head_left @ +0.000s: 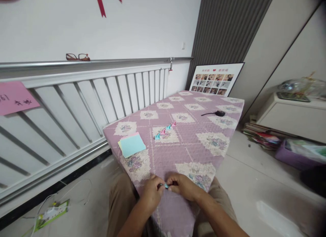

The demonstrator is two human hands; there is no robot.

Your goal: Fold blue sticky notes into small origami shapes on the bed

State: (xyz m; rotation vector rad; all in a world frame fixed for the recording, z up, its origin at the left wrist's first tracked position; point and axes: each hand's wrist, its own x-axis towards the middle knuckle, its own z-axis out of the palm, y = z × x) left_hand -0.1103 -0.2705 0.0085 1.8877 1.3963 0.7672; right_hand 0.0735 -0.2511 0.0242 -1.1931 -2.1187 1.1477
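Observation:
Between my two hands, over the near end of the table, is a small folded piece of blue paper (166, 185). My left hand (154, 187) pinches its left side, and my right hand (180, 186) pinches its right side. The fingers cover most of it. Farther out on the cloth, several small folded paper pieces stand in a slanting row, blue and pink by turns; the nearest is a blue folded piece (157, 136), then a pink folded piece (163, 131). Left of them lies a stack of square paper sheets (132, 145), light blue on top with pink and yellow edges showing.
A purple floral tablecloth (165, 155) covers the table. A black corded object (219, 113) lies toward the right. A white railing (132, 89) borders the left side, with glasses (77, 57) on its pipe. A photo board (216, 79) leans at the far end.

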